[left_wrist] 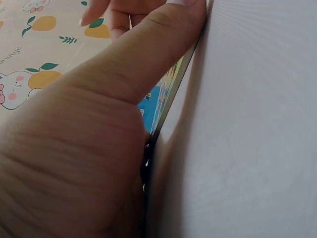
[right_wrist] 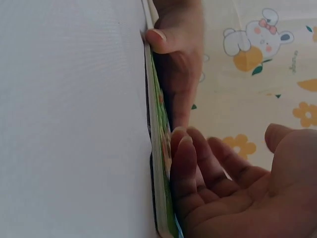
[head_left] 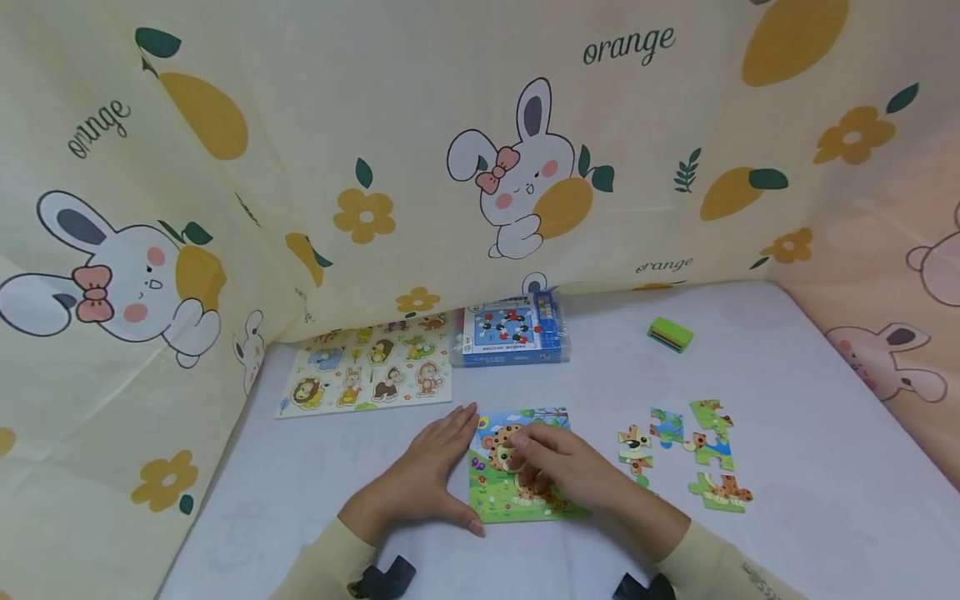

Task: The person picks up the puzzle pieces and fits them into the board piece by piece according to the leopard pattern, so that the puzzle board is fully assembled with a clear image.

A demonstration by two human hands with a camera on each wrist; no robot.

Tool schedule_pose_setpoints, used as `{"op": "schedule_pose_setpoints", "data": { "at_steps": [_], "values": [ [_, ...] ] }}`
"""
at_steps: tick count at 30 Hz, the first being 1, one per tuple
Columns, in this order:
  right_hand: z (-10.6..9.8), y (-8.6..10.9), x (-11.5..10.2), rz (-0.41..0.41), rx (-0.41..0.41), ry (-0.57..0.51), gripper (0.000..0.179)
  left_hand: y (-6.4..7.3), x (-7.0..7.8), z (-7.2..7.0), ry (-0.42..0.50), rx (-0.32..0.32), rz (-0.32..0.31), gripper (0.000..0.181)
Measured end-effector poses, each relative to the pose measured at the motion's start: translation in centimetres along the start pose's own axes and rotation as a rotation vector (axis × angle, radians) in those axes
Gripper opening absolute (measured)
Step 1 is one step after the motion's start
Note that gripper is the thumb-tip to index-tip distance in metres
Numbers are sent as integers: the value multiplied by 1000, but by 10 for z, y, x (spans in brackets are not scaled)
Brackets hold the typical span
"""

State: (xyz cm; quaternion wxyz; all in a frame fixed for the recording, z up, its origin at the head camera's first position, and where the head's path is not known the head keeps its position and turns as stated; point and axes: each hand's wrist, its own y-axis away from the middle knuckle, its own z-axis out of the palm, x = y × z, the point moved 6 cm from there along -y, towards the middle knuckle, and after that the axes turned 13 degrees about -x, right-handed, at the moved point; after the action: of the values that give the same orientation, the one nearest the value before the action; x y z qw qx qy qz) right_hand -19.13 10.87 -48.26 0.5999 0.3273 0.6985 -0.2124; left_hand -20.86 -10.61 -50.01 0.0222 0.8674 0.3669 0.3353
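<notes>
A small square jigsaw puzzle (head_left: 491, 504) with a spotted cartoon animal on green grass lies flat on the white table. Along its left edge rests my left hand (head_left: 427, 471), fingers stretched forward and thumb spread toward the near corner. In the left wrist view the left thumb (left_wrist: 153, 47) lies along the puzzle's side. Over the picture, my right hand (head_left: 562, 467) touches the puzzle face with bent fingertips. The right wrist view shows the right thumb (right_wrist: 280, 139) apart from the fingers, with nothing visible between them. Part of the picture is hidden beneath this hand.
Several loose jigsaw pieces (head_left: 712, 450) lie to the right. A green block-shaped object (head_left: 671, 334) sits farther back. Behind the puzzle are a blue boxed set (head_left: 513, 333) and an animal picture board (head_left: 367, 367). A printed curtain (head_left: 420, 108) borders the table.
</notes>
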Motion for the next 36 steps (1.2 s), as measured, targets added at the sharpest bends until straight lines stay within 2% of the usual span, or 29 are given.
{"op": "schedule_pose_setpoints", "data": {
  "at_steps": [7, 12, 14, 19, 22, 28, 36],
  "values": [
    [-4, 11, -2, -35, -33, -27, 44, -1, 1, 1, -1, -4, -18, 153],
    [-14, 27, -4, -25, -13, -96, 51, -3, 0, 3, -26, -1, -18, 155],
    [-21, 35, -6, -46, -4, -101, 54, -4, -1, 4, -35, 0, -21, 156],
    [-43, 57, -8, -153, -3, -77, 63, -5, -2, 3, -38, -7, -28, 156],
    [-59, 72, -6, -196, 2, -98, 65, -4, -1, 2, -33, -10, -33, 155],
    [-91, 98, -1, -243, 75, -84, 66, -3, -1, 1, -34, -15, -38, 156],
    [-132, 129, 5, -323, 183, -70, 68, -1, 1, -1, -37, 5, -11, 155]
  ]
}}
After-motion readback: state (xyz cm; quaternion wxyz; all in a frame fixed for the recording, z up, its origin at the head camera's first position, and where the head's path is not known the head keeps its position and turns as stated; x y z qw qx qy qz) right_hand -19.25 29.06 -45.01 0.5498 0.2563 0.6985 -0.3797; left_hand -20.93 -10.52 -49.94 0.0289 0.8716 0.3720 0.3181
